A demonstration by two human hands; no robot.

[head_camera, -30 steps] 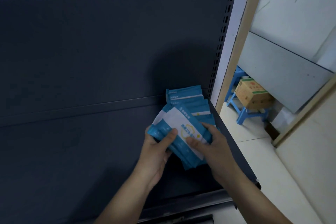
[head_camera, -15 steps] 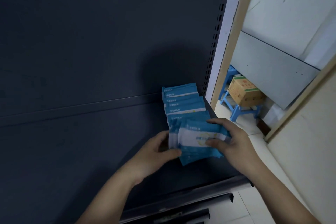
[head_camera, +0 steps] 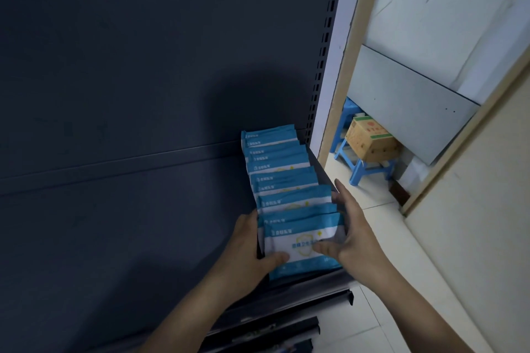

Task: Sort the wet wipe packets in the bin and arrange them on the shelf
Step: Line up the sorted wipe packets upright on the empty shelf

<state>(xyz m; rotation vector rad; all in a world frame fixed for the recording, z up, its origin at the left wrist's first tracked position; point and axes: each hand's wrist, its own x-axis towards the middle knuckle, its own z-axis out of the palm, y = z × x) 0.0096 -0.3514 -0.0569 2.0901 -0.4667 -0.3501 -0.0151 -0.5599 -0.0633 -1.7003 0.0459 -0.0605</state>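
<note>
Down they've gone: the loose packets now stand at the near end of the row. Left hand [head_camera: 252,249] grips the front packet [head_camera: 298,246] by its left edge, thumb across its face. Right hand [head_camera: 357,233] stays open, straight fingers squaring the right ends. The row of wet wipe packets [head_camera: 275,163] runs back along the shelf [head_camera: 114,223], at its right end, with a cardboard box [head_camera: 370,137] beyond.

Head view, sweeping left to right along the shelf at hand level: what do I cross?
Bare dark grey metal shelf deck → left hand, gripping the front packet's left edge → front blue-and-white wet wipe packet → right hand, fingers straight along the packets' right ends → cream wall surface.
</note>
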